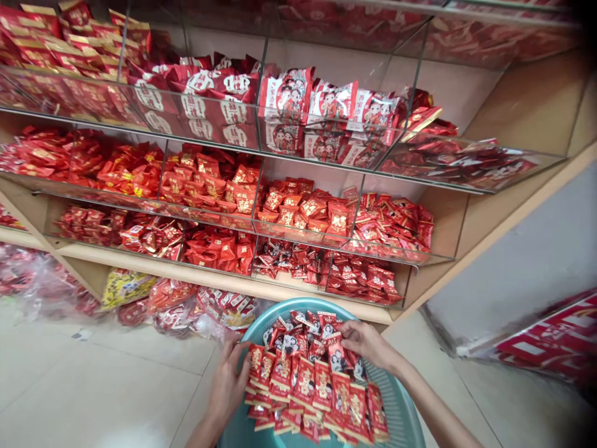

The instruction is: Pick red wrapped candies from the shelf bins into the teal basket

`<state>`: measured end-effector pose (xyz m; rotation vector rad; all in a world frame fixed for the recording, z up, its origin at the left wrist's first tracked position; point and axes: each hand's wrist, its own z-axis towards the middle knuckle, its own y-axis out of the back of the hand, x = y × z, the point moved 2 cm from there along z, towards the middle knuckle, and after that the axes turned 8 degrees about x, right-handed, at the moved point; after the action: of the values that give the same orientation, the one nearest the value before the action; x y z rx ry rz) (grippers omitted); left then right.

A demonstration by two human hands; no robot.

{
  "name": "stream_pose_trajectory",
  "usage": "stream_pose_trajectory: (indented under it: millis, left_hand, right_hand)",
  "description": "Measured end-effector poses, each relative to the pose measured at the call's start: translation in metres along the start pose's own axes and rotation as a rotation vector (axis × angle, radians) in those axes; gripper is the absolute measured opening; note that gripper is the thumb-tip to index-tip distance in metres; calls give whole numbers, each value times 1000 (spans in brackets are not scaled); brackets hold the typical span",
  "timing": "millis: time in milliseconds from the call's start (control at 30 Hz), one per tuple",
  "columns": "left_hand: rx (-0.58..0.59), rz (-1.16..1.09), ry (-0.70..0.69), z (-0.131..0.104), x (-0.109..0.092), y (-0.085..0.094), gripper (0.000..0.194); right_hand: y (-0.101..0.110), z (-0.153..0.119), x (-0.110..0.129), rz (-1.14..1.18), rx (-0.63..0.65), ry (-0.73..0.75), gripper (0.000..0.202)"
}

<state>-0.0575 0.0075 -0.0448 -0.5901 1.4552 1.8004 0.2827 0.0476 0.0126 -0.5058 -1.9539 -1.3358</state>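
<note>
In front of me stands a teal plastic basket (410, 414), heaped with small wrapped sweets. Red sweets with gold lettering (305, 381) lie in overlapping rows on the near side. Behind them are mixed sweets whose red wrappers carry black-and-white figures (293, 343). At the basket's left rim, my left hand (228, 376) has thumb and fingers bent around the end of a row, gripping a red sweet at its edge. My right hand (366, 342) reaches in from the right with curled fingers on a sweet near the back; its fingertips are partly hidden.
A wooden shelf unit (224, 272) with clear dividers fills the background, holding many red packets (286, 96). Below it, bulging plastic bags (172, 302) and a yellow bag (127, 287) lie on the tiled floor (116, 386). A red-and-white printed board (555, 336) leans at right.
</note>
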Motion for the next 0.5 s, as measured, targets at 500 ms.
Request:
stream_pose_trajectory:
  millis: [500]
  left_hand:
    - [-112,53,-153,15,37,-3,29]
  right_hand:
    - [112,-23,93,55,-607,231,29]
